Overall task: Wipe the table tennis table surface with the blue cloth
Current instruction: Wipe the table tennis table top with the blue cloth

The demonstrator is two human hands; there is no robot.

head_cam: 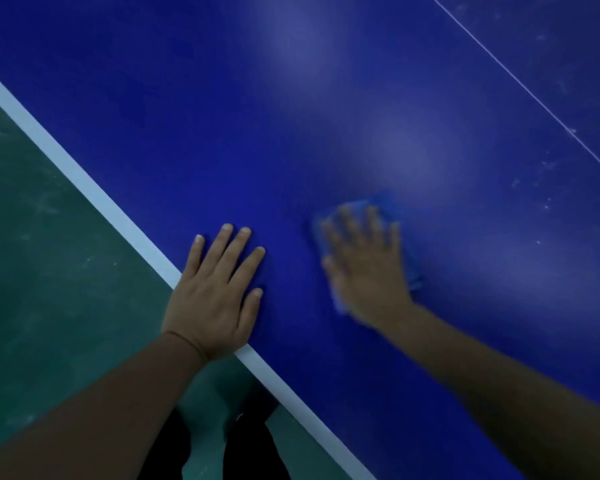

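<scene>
- At far left lies a green floor [49,254], scuffed with pale marks, seen from above past the table's edge.
- A white border stripe [94,192] runs diagonally from upper left down to lower right, marking the edge of the table.
- The left hand [215,296] lies flat on the table just inside that stripe, fingers straight and slightly spread, holding nothing; its heel sits on the stripe. It appears to be bracing the person.
- The blue table [222,116] fills most of the view, with soft patches of reflected light.
- To the right of the left hand, near it but not touching, the right hand [364,261] presses flat on the cloth [392,202], fingers straight and spread. The hand is blurred, which suggests it is mid-wipe.
- The cloth sits under the right palm, showing beyond the fingertips and along both sides. Its long axis seems to follow the hand, pointing up and away from the person; blur makes the outline uncertain.
- At far right a thin white line [520,81] crosses the table diagonally, with pale specks [548,164] on either side of it.
- Risk: the cloth is only pinned by a flat palm, so a fast stroke could bunch it or slide the hand off.
- Risk: the specks lie well away from the cloth, so short strokes would miss them.
</scene>
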